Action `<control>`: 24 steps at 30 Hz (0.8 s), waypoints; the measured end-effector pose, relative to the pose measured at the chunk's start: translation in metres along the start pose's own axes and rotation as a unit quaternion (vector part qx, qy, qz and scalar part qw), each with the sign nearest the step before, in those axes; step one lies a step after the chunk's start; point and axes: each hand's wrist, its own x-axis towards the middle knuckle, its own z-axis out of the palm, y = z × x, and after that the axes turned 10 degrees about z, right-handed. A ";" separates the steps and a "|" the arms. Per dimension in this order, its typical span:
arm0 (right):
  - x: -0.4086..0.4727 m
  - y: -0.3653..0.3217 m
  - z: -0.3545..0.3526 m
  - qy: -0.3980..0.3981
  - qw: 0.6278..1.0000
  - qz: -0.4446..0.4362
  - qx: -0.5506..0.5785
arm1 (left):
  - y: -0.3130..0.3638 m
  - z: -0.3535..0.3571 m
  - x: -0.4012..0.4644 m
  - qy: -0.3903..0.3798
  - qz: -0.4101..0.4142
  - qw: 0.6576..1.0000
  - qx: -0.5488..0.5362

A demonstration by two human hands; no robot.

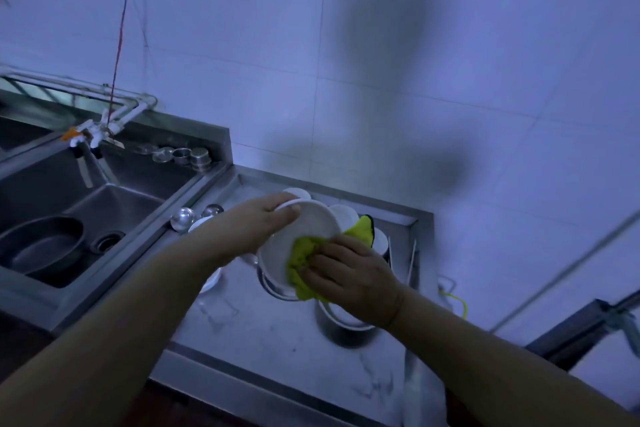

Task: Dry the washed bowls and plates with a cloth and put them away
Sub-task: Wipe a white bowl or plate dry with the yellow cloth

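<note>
Nearest the person, the right hand (349, 276) presses a bunched yellow cloth (304, 263) against the lower face of a white plate (304, 229), its fingers curled over the wad and gripping it. The left hand (266, 218) holds the plate's far rim, thumb on the face and fingers wrapped behind, so the plate is tilted up above the steel bench (263, 326).

The plate looks stiff, light and breakable, and probably slick while wet; I would say the rim is the safe place to hold it, with the soft cloth doing the rubbing. A slip would drop it onto hard metal.

Directly under the plate sit metal bowls (343, 322), partly hidden. Just beyond the plate more white dishes (344, 217) are stacked. Left of the plate are two shiny round metal pieces (183, 218); further left of it a sink (114, 215) holds a dark pan (41, 246).

The bench has a raised lip along the back and right of the plate, against the tiled wall (450, 80); the open room lies on the bench nearer the person.
</note>
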 end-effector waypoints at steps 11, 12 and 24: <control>0.002 -0.014 -0.001 0.048 0.989 0.139 -0.004 | -0.011 0.055 -0.001 0.213 0.191 0.957 -0.037; 0.000 -0.003 -0.005 0.037 0.995 0.094 -0.004 | -0.011 0.050 0.000 0.182 0.200 0.963 0.002; 0.006 0.002 -0.010 0.032 0.987 0.151 -0.044 | -0.009 0.073 0.013 0.253 0.144 0.950 -0.117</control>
